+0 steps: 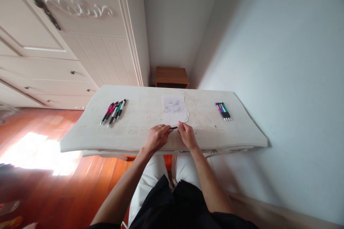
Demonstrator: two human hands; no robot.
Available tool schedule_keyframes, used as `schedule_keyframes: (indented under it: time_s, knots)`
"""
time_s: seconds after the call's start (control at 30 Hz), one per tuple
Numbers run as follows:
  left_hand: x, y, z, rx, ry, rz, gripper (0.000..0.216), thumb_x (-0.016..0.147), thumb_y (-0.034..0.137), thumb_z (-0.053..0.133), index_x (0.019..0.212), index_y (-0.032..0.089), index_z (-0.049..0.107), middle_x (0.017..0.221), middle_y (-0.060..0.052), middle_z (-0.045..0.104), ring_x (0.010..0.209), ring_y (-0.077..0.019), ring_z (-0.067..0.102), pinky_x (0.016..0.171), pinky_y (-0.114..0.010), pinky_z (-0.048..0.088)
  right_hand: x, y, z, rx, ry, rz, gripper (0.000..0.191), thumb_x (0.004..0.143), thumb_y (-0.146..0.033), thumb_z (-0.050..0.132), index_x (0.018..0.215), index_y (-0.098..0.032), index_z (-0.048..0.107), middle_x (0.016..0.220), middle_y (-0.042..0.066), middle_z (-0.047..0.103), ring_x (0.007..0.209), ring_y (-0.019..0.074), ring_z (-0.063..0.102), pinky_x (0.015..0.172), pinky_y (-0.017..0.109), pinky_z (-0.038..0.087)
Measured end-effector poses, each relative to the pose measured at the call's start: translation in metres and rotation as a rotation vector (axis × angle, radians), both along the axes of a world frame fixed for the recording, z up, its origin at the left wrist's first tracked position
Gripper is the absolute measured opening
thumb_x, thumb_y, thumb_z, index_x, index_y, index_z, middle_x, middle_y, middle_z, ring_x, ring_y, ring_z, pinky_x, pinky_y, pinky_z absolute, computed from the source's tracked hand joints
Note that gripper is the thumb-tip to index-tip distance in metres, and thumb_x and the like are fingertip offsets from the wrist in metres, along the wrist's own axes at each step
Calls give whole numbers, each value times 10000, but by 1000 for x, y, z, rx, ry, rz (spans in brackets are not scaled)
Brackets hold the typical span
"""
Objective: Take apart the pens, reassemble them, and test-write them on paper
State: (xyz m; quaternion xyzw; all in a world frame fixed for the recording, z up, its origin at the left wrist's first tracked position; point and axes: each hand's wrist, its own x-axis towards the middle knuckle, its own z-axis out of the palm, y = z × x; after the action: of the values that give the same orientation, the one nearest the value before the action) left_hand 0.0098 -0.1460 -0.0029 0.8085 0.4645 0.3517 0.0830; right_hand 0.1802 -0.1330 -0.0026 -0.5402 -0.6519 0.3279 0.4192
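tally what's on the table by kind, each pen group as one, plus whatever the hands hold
Pen groups: 2, left group and right group
Paper pile: 1
Dark pen-like item held by left hand and right hand: 1
Total: 4

Four pens [224, 110] lie in a row at the right of the frame and at least five more in a cluster [117, 111] at the left, where overlap hides the exact number. At the centre are one left hand [156, 138] with one ring [160, 126], one right hand [187, 136], one slim dark object [174, 127] held by both, and paper [173, 105] whose sheets cannot be counted, above one table [139, 125]. One wooden stand [172, 74] shows at upper centre, and four small drawer knobs [72, 72] plus one larger knob [38, 3] at upper left.
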Motion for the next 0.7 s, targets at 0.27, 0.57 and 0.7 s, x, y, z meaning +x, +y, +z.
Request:
schedule_keyframes:
  time_s: [0.27, 0.57, 0.7]
  knots:
    - [0, -1, -2, -56, -1, -16, 205, 940, 246, 456, 926, 196, 654, 734, -35, 672, 659, -143, 628, 636, -246, 440, 2, -3, -4, 52, -31, 27, 412, 945, -460, 363, 618, -210, 386, 530, -40, 379, 516, 109, 350, 528, 241, 304]
    - [-2, 0, -6, -70, -17, -1, 200, 873, 165, 473, 911, 210, 664, 731, -37, 698, 631, -162, 648, 591, -250, 442, 1, -5, -2, 117, -133, 47, 406, 955, -427, 342, 609, -217, 371, 537, -32, 386, 518, 116, 350, 535, 259, 287]
    - [-2, 0, -8, -88, -12, 26, 216, 830, 115, 466, 862, 208, 658, 715, -33, 708, 616, -173, 654, 565, -253, 427, 0, -5, 0, 160, -127, 99, 382, 952, -417, 360, 625, -219, 362, 589, -21, 415, 567, 124, 375, 575, 256, 311]
